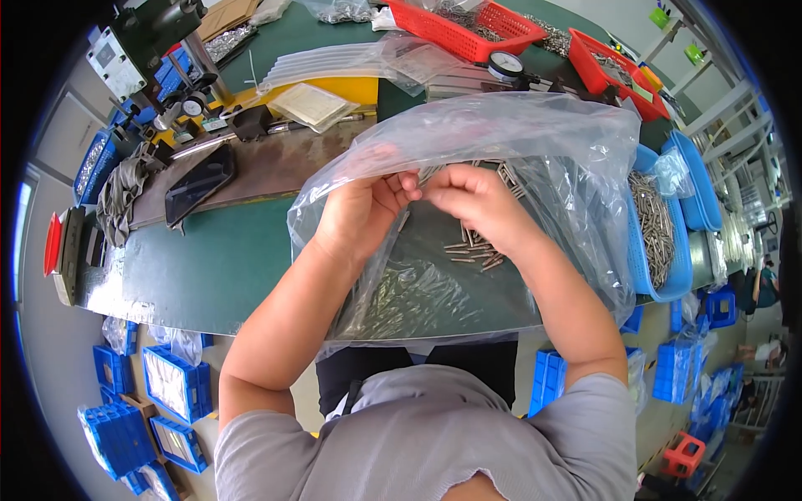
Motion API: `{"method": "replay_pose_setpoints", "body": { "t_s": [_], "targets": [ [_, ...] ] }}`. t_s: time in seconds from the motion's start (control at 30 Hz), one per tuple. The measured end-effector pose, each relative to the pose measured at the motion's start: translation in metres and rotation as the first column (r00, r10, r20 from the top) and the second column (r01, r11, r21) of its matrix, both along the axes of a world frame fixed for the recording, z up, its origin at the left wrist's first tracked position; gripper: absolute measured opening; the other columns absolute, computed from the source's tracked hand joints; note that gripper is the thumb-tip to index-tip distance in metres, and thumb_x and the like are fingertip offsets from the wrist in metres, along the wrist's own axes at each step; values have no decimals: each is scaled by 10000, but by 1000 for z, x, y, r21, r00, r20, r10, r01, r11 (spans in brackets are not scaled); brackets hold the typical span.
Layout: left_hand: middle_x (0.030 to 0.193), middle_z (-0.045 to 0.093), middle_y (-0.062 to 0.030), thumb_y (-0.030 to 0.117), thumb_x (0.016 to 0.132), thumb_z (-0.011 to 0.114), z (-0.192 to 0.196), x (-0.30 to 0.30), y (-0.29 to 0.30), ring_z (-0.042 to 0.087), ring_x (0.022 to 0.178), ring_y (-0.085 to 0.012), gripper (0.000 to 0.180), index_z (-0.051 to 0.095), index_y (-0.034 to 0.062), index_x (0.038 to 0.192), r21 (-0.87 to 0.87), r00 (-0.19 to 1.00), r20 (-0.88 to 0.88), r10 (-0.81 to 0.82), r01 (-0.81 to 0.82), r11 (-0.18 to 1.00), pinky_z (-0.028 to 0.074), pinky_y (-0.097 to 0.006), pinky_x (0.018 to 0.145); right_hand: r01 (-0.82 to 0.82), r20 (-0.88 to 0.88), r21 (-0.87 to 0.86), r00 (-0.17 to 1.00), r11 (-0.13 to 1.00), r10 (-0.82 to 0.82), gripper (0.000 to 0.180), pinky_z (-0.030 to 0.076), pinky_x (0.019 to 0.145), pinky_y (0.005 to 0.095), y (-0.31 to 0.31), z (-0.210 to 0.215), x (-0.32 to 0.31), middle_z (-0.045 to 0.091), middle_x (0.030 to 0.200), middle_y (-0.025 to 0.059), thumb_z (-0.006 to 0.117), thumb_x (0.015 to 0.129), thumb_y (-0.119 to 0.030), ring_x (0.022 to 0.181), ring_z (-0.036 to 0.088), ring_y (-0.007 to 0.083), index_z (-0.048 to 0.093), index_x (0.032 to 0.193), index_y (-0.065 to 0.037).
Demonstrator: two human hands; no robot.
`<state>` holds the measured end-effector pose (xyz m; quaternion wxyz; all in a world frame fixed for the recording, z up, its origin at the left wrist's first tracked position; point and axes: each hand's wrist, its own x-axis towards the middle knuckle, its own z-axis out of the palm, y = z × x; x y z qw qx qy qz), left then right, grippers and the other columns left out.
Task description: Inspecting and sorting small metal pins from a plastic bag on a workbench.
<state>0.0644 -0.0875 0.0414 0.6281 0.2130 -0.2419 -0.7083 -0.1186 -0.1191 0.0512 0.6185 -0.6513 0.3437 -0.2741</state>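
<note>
Clear plastic bag [535, 150] draped over the green table [209, 267], both hands tucked inside. Left hand [361, 215] and right hand [478, 204] meeting fingertip to fingertip, pinching a few thin metal pins [428, 174]. More loose pins [474, 250] under the bag, just below the right hand. Looks like mid-sorting, gathering a small bunch; next bit probably needs a steady pinch. Blue tray [668, 250] of pins right of the bag, red baskets [476, 33] beyond it.
</note>
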Motion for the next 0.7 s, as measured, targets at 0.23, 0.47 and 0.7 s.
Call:
{"method": "replay_pose_setpoints", "body": {
  "t_s": [0.23, 0.47, 0.7],
  "targets": [
    [763, 597, -77, 171, 902, 500, 3, 0, 3, 559, 657, -163, 154, 565, 33, 890, -15, 1000, 28, -15, 15, 1000, 492, -310, 646, -218, -427, -755, 879, 619, -212, 223, 494, 700, 389, 22, -6, 16, 578, 913, 63, 676, 720, -157, 801, 605, 277, 659, 942, -140],
    [779, 608, -84, 155, 897, 501, 3, 0, 2, 562, 649, -165, 147, 569, 25, 888, 16, 999, 31, 11, -11, 1000, 492, -308, 641, -264, -461, -741, 868, 617, -182, 123, 481, 667, 388, 16, -1, 5, 573, 870, 94, 654, 755, -151, 777, 598, 291, 592, 808, -59],
    [798, 597, -95, 90, 841, 552, 12, -9, 8, 541, 639, -157, 81, 565, 17, 874, 54, 972, 226, -67, 57, 997, 470, -322, 627, 167, -162, -476, 948, 864, -273, 132, 423, 608, 252, -2, 23, -21, 590, 738, 43, 624, 840, -126, 658, 517, 92, 614, 855, 5]
  ]
}}
